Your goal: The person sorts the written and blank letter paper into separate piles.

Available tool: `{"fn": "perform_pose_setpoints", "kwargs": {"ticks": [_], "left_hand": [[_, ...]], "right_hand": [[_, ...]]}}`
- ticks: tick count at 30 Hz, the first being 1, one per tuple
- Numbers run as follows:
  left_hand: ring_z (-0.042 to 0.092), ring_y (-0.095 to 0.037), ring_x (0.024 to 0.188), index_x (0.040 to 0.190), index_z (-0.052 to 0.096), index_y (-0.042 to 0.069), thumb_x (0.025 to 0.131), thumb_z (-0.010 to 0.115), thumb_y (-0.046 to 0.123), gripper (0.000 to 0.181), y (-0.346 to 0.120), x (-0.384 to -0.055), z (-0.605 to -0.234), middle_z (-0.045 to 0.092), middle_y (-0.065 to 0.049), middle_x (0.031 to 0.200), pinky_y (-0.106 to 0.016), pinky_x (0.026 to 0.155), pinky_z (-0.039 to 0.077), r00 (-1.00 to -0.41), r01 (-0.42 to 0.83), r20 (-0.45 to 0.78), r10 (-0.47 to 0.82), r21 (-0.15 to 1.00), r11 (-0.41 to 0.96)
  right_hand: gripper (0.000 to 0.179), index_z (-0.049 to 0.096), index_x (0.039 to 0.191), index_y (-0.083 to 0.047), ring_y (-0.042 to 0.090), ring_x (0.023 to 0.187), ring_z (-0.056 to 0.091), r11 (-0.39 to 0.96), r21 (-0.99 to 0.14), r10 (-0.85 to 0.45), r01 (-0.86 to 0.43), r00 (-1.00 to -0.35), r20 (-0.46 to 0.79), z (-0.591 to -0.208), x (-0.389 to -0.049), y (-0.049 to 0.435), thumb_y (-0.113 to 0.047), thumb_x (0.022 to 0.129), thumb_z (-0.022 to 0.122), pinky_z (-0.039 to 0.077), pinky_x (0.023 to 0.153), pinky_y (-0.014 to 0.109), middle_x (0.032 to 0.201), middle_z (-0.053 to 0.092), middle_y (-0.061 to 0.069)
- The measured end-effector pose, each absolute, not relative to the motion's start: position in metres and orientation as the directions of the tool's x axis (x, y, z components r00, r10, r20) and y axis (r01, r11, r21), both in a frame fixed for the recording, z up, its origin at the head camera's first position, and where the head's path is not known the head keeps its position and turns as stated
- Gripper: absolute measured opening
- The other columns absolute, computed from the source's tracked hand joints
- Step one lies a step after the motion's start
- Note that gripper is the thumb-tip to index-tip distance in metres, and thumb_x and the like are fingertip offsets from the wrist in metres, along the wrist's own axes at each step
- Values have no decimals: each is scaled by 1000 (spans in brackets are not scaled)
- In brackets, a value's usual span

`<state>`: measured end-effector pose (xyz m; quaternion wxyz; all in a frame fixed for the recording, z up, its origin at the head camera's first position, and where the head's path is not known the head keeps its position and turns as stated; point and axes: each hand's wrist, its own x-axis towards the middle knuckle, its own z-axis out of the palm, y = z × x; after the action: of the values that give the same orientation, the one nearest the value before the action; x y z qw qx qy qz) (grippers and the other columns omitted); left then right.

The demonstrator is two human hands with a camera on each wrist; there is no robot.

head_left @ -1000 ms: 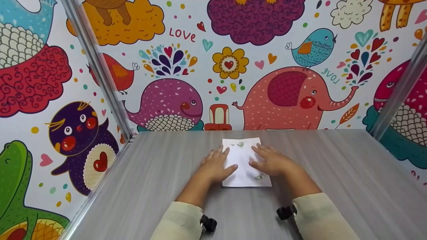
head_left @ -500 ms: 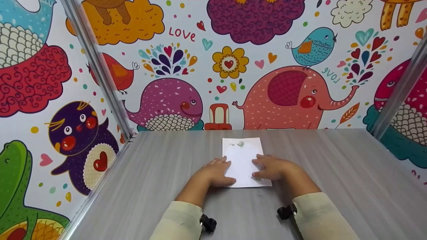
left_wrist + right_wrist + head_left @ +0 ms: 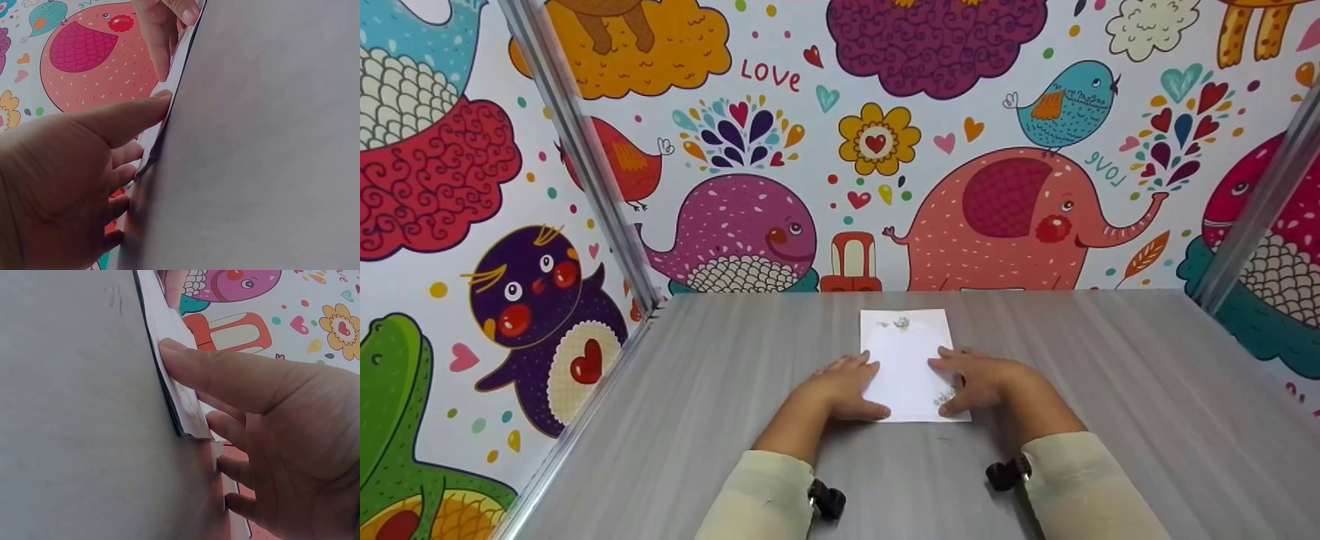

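Note:
A white rectangular paper [image 3: 904,367] with small green plant prints lies flat on the table in the head view. In the right wrist view, thin layers and a dark lower edge show at the side of the paper [image 3: 177,391]. My left hand [image 3: 844,386] rests on its left side, thumb at the near left corner. On the right side lies my right hand [image 3: 979,379], with its thumb by the lower plant print. Both hands have extended fingers that press on the paper and the table beside it. The left wrist view shows the left thumb [image 3: 135,117] along the paper's near edge.
The grey wood-grain table [image 3: 720,375] runs back to a wall [image 3: 877,67] printed with cartoon animals. Metal posts [image 3: 577,150] stand at the corners. Small black devices [image 3: 826,501] are strapped at the wrists by the pale sleeves [image 3: 765,495].
Both hands have slid toward the near edge of the paper. The right thumb has since moved down a little, baring the lower plant print. The paper's far edge now lies flatter.

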<state>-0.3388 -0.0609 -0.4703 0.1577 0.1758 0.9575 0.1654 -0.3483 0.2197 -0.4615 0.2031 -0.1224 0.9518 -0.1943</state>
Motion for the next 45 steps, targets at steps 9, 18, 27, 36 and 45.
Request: {"fn": "perform_pose_setpoints", "kwargs": {"ticks": [9,18,27,36,45], "left_hand": [[24,-26,167,165,43,28,93,73,58,83,-59,-340,-469,30,2,179,-56,136,20,-899,257,-250,360,364,895],[38,-30,157,156,56,31,94,76,54,69,-56,-339,-469,42,-4,169,-59,130,33,-932,217,-190,309,390,895],[46,-27,128,149,63,35,90,80,56,65,-56,-340,-471,57,-10,143,-54,115,46,-946,199,-160,280,393,898],[48,-27,130,148,64,25,89,78,56,69,-55,-346,-473,61,-10,144,-51,116,45,-941,243,-130,311,378,893],[55,-27,137,150,62,16,102,69,43,55,-50,-351,-474,64,-8,149,-50,122,45,-984,103,-80,160,480,871]], "right_hand": [[91,43,163,-39,43,166,17,905,-399,-297,-148,-892,-341,-461,-349,218,-48,84,87,19,125,81,180,27,-1],[70,63,151,-29,43,152,39,908,-367,-300,-202,-925,-233,-460,-348,213,-38,86,88,37,123,68,165,44,15],[62,71,140,-33,33,126,53,935,-320,-225,-153,-953,-204,-457,-346,209,-38,82,92,52,107,59,133,64,12],[66,71,141,-23,39,135,58,920,-367,-214,-135,-959,-185,-457,-349,210,-39,81,92,47,115,66,145,67,15],[48,73,128,1,30,101,69,858,-511,-109,-57,-991,-73,-460,-358,211,-31,93,81,59,98,54,116,76,19]]}}
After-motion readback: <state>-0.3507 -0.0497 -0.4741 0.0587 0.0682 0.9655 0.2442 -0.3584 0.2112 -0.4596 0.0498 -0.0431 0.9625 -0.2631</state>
